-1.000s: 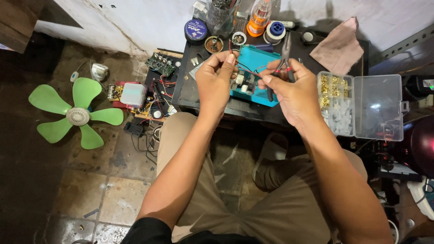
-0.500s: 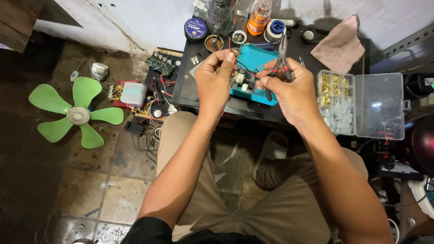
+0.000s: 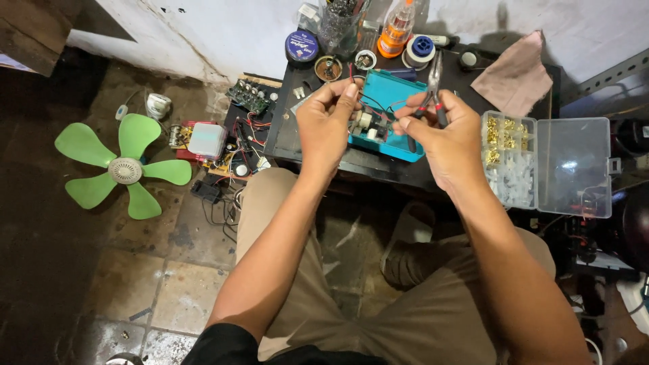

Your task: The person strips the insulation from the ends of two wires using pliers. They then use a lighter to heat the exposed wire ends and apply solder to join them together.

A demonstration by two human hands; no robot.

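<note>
Left hand: the left hand (image 3: pixel 329 125) is raised over the small dark table (image 3: pixel 284 138), fingertips pinched on a thin dark wire (image 3: pixel 370 101); what the wire end joins cannot be made out.
Right hand: the right hand (image 3: pixel 446 138) is clenched around the red-handled pliers (image 3: pixel 433 91), whose tips point toward 12 o'clock.
Wire: runs from the left fingertips toward 3 o'clock, to the right hand; its far end is hidden by the fingers.
Teal case: the open teal case (image 3: pixel 389 111) lies on the table under both hands, with small white parts inside it.
Parts box: a clear compartment box (image 3: pixel 547 165) sits at 3 o'clock of the right hand, lid open, holding brass and white pieces.
Table rear: orange bottle (image 3: pixel 395 30), solder spool (image 3: pixel 422 49) and round blue tin (image 3: pixel 301 47) stand at 12 o'clock of the hands; a pinkish cloth (image 3: pixel 517 74) lies at 2 o'clock.
Floor: green fan blade (image 3: pixel 122 165) at 9 o'clock, well apart; circuit boards (image 3: pixel 203 138) between it and the table.
</note>
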